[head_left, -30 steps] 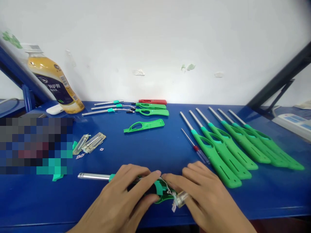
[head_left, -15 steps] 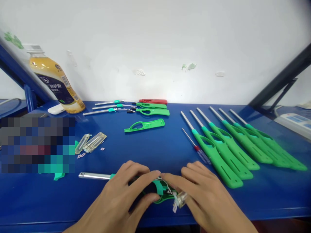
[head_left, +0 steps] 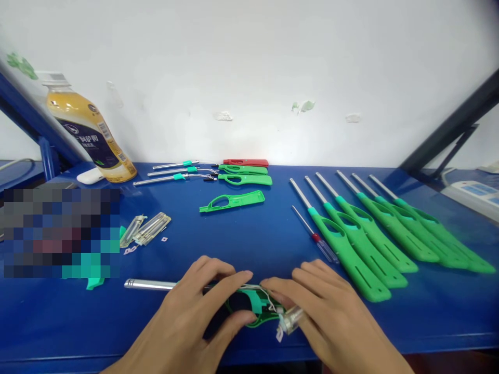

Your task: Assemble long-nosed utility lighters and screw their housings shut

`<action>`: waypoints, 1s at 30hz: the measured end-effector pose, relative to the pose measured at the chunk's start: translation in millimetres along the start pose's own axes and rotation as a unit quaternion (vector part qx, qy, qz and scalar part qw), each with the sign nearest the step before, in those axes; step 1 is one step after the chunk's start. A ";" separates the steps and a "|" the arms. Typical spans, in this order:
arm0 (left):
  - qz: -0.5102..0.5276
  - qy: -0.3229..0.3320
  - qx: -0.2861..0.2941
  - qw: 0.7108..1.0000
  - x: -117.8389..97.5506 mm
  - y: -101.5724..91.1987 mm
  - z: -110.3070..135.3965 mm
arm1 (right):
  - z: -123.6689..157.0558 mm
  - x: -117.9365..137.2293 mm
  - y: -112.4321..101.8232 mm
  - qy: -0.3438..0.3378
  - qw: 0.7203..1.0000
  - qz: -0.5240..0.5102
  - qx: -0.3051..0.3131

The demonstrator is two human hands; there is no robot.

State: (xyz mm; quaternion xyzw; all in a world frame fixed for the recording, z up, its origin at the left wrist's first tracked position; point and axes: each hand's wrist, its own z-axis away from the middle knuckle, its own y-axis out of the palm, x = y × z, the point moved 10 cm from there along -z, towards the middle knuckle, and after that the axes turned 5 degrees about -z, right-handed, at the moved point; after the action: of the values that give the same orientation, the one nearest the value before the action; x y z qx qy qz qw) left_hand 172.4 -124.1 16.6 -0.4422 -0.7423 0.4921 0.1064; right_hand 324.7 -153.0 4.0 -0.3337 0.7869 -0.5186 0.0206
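Observation:
An opened green gas lighter (head_left: 255, 301) lies at the front edge between my two hands. Its metal barrel (head_left: 150, 284) sticks out to the left, and a teal trigger and thin white wires show inside the body. My left hand (head_left: 195, 306) is closed around the front part, thumb below by the trigger and index finger above, near the wires. My right hand (head_left: 327, 306) is closed over the rear part. Under its fingers, a clear fuel tank (head_left: 293, 318) sits tilted, with a small white tag (head_left: 279, 333) at its end. The rear of the body is hidden by my right hand.
Several assembled green lighters (head_left: 360, 254) lie at the right beside a screwdriver (head_left: 315, 236). A green half-shell (head_left: 233, 201) and opened lighters (head_left: 244, 179) are at the back. Loose clear tanks (head_left: 153, 228) and a yellow bottle (head_left: 91, 135) stand left, near a blurred-out patch.
My left index finger has shifted slightly left, away from my right fingertips, so more of the white wires shows. The barrel has moved a little left. My right hand stays nearly still.

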 end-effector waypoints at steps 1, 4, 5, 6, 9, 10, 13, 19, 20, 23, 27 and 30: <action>0.005 0.000 -0.002 1.000 0.1 0.1 0.3 | 0.1 0.1 0.3 0.001 1.000 0.000 0.002; 0.010 0.002 -0.014 1.000 -1.0 -2.5 0.0 | 1.0 1.2 -0.5 0.000 1.000 0.002 0.002; 0.008 0.003 -0.016 1.000 -1.7 -3.3 -0.5 | 1.4 1.5 -1.0 -0.001 1.000 0.004 -0.001; 0.006 0.002 -0.015 1.000 -1.7 -3.7 -0.9 | 1.8 1.6 -1.7 -0.002 1.000 0.007 -0.006; 0.012 -0.008 0.008 1.000 0.8 1.1 -0.7 | 1.8 0.7 -2.1 -0.003 1.000 0.015 -0.015; 0.020 -0.013 0.017 1.000 2.2 3.5 0.0 | 1.2 0.5 -1.3 -0.004 1.000 0.014 -0.013; 0.047 -0.025 0.029 0.998 6.2 9.0 2.4 | -0.6 0.2 -0.6 -0.002 1.000 0.008 -0.010; 0.051 -0.021 0.019 0.998 4.4 5.2 -0.6 | 1.4 3.6 -3.9 -0.007 1.000 0.010 -0.021; 0.044 -0.014 0.015 0.999 2.2 3.2 -1.8 | 1.6 3.1 -3.4 -0.004 1.000 0.008 -0.018; 0.014 0.007 -0.001 1.000 -4.6 -2.9 -4.0 | 0.5 1.3 -2.8 0.004 1.000 0.005 -0.015; 0.006 0.022 0.004 1.000 -8.9 -3.8 -4.5 | -1.1 0.0 -2.9 0.002 1.000 -0.002 -0.015; 0.017 0.021 0.000 1.000 -8.1 -5.0 -4.5 | 0.8 -0.8 -1.4 0.003 1.000 -0.001 -0.012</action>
State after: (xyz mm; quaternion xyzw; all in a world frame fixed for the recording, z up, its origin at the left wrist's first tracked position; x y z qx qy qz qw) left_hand 177.1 -128.0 25.1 -0.4646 -0.7325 0.4845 0.1132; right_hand 326.2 -153.6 4.5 -0.3329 0.7928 -0.5103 0.0136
